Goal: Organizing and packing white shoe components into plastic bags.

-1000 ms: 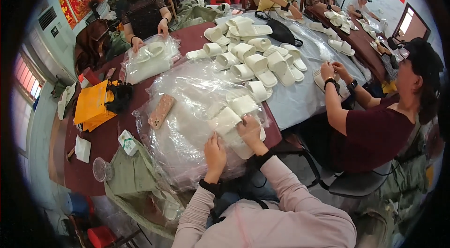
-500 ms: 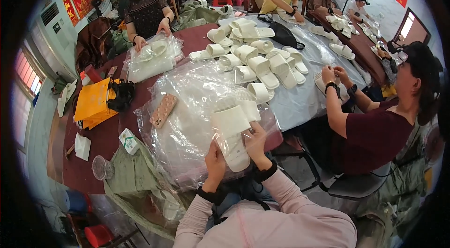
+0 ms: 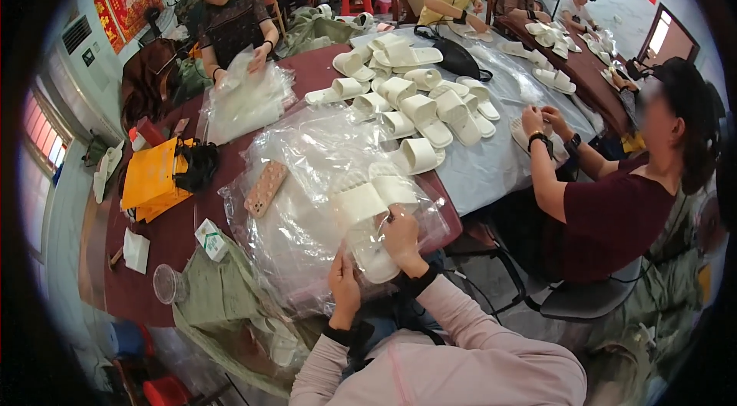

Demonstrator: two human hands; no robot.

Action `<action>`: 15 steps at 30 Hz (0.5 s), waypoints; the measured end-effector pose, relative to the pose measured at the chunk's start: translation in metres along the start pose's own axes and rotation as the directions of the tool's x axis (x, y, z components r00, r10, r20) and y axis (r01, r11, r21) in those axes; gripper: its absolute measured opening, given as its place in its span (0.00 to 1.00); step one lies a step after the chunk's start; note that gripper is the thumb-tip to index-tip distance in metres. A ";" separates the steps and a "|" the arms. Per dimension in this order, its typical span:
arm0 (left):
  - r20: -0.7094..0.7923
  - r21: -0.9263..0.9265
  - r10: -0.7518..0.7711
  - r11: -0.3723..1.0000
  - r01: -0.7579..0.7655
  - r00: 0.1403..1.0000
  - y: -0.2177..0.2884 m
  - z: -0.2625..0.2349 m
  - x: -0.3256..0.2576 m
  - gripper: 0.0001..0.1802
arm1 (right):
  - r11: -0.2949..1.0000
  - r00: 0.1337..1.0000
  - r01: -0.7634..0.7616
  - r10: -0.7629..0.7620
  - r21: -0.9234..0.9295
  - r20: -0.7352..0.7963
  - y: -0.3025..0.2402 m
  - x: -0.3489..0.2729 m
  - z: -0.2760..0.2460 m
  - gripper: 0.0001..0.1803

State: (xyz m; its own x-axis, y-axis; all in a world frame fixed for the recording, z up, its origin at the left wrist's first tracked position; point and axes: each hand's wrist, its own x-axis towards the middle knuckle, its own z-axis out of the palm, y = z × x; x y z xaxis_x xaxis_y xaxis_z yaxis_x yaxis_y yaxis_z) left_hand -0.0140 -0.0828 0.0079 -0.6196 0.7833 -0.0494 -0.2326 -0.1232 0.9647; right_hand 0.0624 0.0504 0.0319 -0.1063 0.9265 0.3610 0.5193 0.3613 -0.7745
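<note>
A pair of white slide slippers (image 3: 359,205), partly inside a clear plastic bag, is between my hands just above the table's near edge. My left hand (image 3: 345,285) closes on the bag's left side, by the nearer slipper's sole. On the other side, the curled fingers of my right hand (image 3: 401,239) press against the slippers and the bag film; its fingertips are partly hidden. Under the slippers lies a spread stack of clear plastic bags (image 3: 307,152), with a pink patterned phone (image 3: 266,188) on top.
A pile of white slippers (image 3: 422,110) covers the table ahead. Left are a yellow bag (image 3: 156,175), a white-green box (image 3: 211,240), a clear plastic cup (image 3: 170,284) and a green sack (image 3: 230,298). Co-workers sit around; one in maroon (image 3: 614,214) works at my right.
My right hand has moved up and left along the slippers. The slippers have shifted slightly left. Across the table, a co-worker's hands now lift a plastic bag.
</note>
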 end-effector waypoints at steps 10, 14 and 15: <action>0.121 -0.240 -0.227 0.938 0.251 0.966 -0.017 0.001 0.003 0.16 | 0.996 0.998 -0.062 0.060 0.063 0.036 0.016 0.013 0.010 0.11; 0.173 -0.264 -0.354 0.882 0.390 0.919 -0.003 -0.001 0.017 0.11 | 0.941 0.951 -0.116 0.012 0.319 0.310 0.036 0.014 -0.004 0.18; 0.171 -0.334 -0.319 0.871 0.360 0.932 -0.007 -0.005 0.020 0.10 | 0.913 0.887 -0.259 0.096 0.315 0.451 0.035 0.013 -0.017 0.23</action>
State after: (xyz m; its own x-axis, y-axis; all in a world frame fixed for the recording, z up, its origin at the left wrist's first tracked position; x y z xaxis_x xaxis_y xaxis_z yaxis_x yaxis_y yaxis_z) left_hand -0.0285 -0.0690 -0.0014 -0.3749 0.8739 -0.3095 -0.6757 -0.0290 0.7366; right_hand 0.0933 0.0737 0.0184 -0.4273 0.9040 0.0116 0.2349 0.1235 -0.9641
